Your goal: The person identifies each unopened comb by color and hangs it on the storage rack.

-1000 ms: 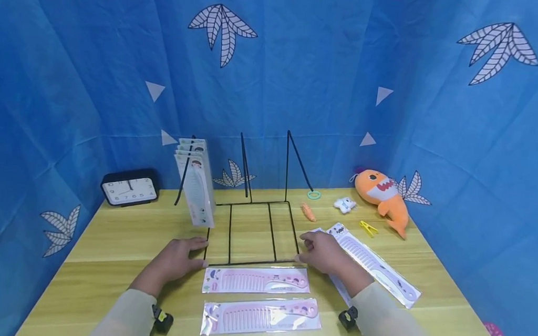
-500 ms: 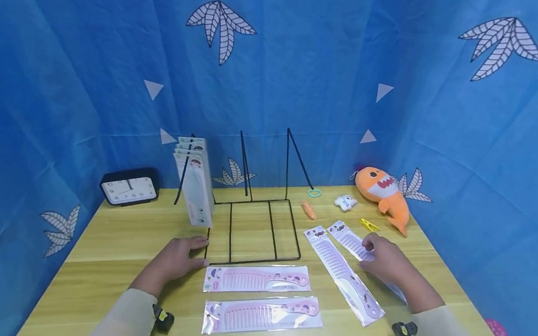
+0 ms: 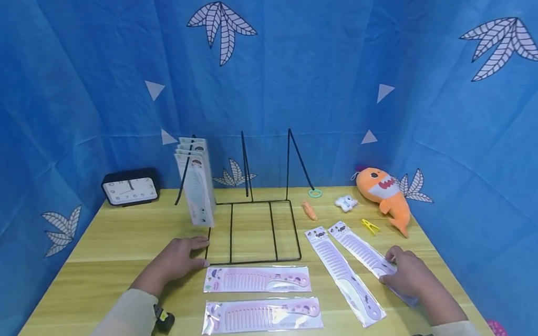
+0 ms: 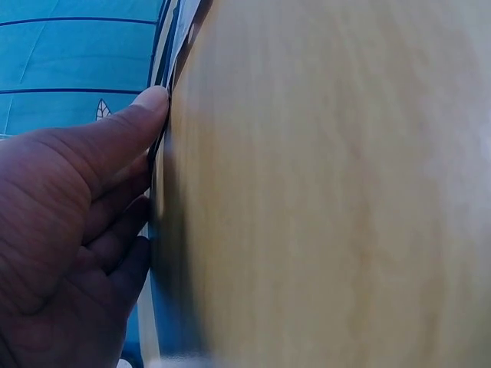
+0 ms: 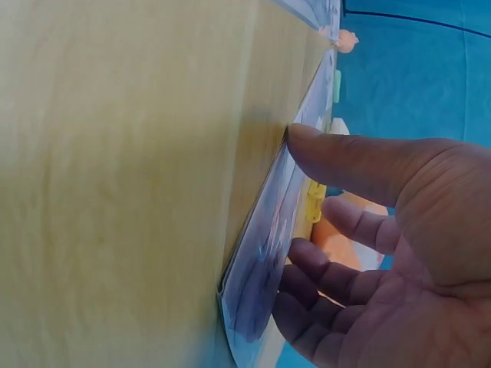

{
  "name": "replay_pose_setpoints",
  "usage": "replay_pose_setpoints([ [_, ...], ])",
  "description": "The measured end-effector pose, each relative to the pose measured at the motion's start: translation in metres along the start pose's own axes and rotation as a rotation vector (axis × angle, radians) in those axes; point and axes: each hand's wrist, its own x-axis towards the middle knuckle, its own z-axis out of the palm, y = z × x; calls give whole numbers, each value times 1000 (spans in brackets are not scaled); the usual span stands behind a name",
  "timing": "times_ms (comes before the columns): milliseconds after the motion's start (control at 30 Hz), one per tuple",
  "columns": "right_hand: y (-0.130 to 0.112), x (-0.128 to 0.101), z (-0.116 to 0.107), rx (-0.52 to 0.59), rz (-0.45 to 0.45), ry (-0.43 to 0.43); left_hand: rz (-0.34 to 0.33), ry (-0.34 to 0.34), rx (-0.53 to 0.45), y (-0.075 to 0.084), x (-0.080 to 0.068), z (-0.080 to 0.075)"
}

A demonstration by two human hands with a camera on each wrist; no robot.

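Note:
In the head view, my left hand (image 3: pixel 176 258) rests at the front left corner of a black wire rack (image 3: pixel 231 233), thumb and fingertips touching its edge. Several packaged combs (image 3: pixel 196 188) hang on the rack's left hook. My right hand (image 3: pixel 405 273) holds a flat purple packaged comb (image 3: pixel 362 252) on the table by its long edges, near the handle end. The right wrist view has the thumb on one edge of this clear sleeve (image 5: pixel 265 253) and curled fingers on the other. Another purple packaged comb (image 3: pixel 343 274) lies left of it.
Two pink packaged combs (image 3: pixel 257 279) lie in front of the rack. A black clock (image 3: pixel 130 187) stands at left. Behind the right hand are a yellow clip (image 3: pixel 370 227), a white bear-like toy (image 3: pixel 346 203), an orange shark plush (image 3: pixel 385 198), an orange piece (image 3: pixel 309 210) and a green ring (image 3: pixel 315 193).
My right hand has left one purple packaged comb lying beside the rack, moved right to the other, then slid along it toward its handle end. The left hand stays at the rack.

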Motion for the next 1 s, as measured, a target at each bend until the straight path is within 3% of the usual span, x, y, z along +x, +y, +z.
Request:
replay_pose_setpoints([
  [467,1,2,-3,47,21,-66,-18,0,1,2,-2,1],
  [833,5,3,-2,29,-79,-13,-19,3,-1,2,-2,1],
  [1000,2,1,-5,39,-75,10,-22,-2,5,1,-2,1],
])
